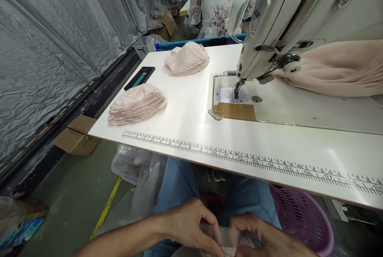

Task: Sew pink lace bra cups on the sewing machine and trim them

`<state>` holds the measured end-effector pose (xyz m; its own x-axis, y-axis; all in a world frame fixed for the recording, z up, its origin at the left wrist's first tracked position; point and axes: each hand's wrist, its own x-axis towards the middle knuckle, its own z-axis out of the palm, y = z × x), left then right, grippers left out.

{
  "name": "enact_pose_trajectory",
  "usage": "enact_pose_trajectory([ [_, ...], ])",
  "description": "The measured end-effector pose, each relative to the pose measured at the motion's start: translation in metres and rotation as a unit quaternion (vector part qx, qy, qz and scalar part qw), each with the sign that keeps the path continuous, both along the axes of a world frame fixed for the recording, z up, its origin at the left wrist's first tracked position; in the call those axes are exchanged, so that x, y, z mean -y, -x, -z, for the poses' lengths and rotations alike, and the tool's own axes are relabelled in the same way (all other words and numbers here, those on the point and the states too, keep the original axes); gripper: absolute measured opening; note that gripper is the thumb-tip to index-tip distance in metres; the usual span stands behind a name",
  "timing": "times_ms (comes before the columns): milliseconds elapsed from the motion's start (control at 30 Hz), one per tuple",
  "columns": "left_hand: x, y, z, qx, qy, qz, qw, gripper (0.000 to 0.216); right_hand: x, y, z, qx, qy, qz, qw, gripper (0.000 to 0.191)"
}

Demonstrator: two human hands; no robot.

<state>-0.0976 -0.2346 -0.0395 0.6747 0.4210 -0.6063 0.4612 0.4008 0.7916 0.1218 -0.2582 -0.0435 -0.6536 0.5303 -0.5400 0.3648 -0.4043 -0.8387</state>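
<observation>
Low over my lap, my left hand (193, 225) and my right hand (260, 235) pinch a pale, sheer piece of fabric with a lace-like edge (229, 250) between them. The fingers of both hands are closed on it, and its lower part runs out of view at the bottom edge. On the table above lie a stack of pale pink lace pieces (136, 105) at the left and a second pink fabric pile (188, 59) farther back. The sewing machine (275, 21) stands at the right, its needle and presser foot (237, 90) over the metal plate.
A ruler scale (215, 151) runs along the front of the white table (179, 105). A dark phone (140, 78) lies at the left. Pink cloth (341, 69) is bunched behind the machine arm. Below right is a purple basket (302, 217). A person in a floral top (221, 1) is opposite.
</observation>
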Motion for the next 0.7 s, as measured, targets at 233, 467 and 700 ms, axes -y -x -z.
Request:
enact_pose_trajectory([
  [233,0.001,0.003,-0.005,0.027,0.0,-0.028,0.999,0.055,0.001,0.005,0.006,-0.051,0.01,0.027,0.998,0.038],
  [467,0.0,0.01,-0.013,0.017,0.02,-0.036,0.999,0.051,0.006,-0.001,0.003,-0.078,0.003,0.047,0.996,0.044],
  [700,0.004,0.009,-0.015,0.001,0.055,-0.043,0.998,0.056,0.012,-0.002,0.007,-0.1,-0.017,0.062,0.993,0.049],
])
